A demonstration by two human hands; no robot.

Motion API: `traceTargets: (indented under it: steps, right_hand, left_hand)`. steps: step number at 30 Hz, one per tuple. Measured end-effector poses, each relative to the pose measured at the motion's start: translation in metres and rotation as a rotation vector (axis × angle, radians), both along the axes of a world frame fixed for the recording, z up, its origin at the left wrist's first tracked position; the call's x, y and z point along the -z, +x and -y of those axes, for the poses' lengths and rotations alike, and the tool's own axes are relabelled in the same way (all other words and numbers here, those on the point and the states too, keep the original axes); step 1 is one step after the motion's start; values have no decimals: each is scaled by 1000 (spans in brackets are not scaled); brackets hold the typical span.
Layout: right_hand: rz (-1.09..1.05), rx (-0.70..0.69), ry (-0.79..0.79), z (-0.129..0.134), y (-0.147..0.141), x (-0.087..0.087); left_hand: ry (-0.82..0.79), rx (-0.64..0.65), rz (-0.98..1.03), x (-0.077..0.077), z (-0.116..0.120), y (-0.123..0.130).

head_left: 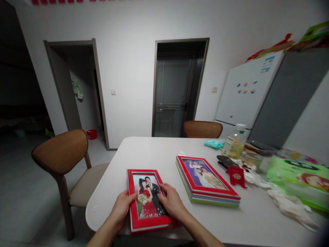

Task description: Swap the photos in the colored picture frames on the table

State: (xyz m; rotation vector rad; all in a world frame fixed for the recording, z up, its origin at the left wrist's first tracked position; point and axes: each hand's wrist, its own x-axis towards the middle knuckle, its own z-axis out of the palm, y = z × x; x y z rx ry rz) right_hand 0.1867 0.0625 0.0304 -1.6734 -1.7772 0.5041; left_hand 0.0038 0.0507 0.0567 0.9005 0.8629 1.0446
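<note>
A red picture frame [151, 224] with a photo of two people in it lies tilted between my hands near the table's front edge. My left hand [124, 206] grips its left side, thumb on the front. On the right side my right hand [172, 202] clasps it, thumb and fingertips over the photo; the fingers underneath are hidden. To the right, a larger red picture frame [216, 190] with a photo tops a stack, where a light grey and a green frame [216, 203] show below it.
On the white table [144, 151] stand a plastic bottle [234, 142], a dark phone-like object [225, 161], a small red item [236, 176], a teal packet [214, 143] and a green tissue pack [295, 181]. Wooden chairs [63, 151] stand left and behind; a refrigerator [246, 89] is at right.
</note>
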Motion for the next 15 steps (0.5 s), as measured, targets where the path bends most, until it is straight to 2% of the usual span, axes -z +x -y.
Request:
traceTargets:
  steps: [4,8,10,12,15]
  right_hand:
    - [-119,-90,-97,13,-15,-19]
    - [-561,-335,-167,23,-25,-57]
    - [-847,-368,-255,25,-27,-74]
    - [-1098,-353,-333,24,-24,-83]
    - [-1301,-279,-387,21,-15,-77]
  left_hand:
    - [111,-49,-18,-34,-4,5]
    - [298,6,-155,-63,-6,20]
    - [418,9,-294,-71,-4,29]
    - [543,51,-426,-76,3,37]
    - [698,190,-613,-75,16,47]
